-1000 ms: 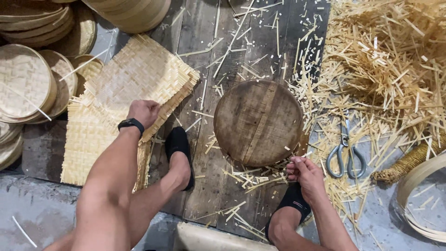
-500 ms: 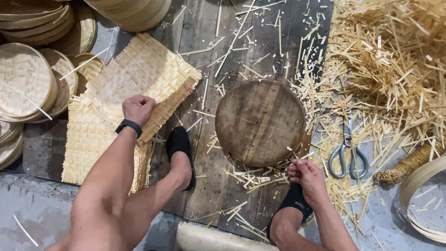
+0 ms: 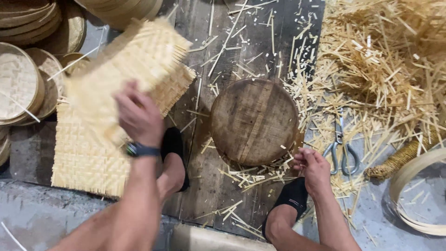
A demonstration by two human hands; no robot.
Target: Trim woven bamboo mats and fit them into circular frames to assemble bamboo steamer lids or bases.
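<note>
The biggest change is in the woven mat (image 3: pixel 134 69): a second ago it lay flat on the mat stack (image 3: pixel 88 158) at the left of the wooden floor (image 3: pixel 195 148); now it is lifted and tilted, blurred with motion, held above the stack and partly over the person's left foot (image 3: pixel 173 162). The left hand (image 3: pixel 137 116) has risen with it, fingers curled over the mat's near edge; the blur hides the exact hold, but it looks like a full grasp. So one mat is coming off the pile and toward the round wooden block (image 3: pixel 254 121), which has not moved. The right hand (image 3: pixel 315 168) stays low at the block's near right edge, fingers bunched together, apparently pinching thin bamboo slivers. The scissors (image 3: pixel 341 148) lie untouched just beyond it, among the bamboo offcuts (image 3: pixel 381 60).
</note>
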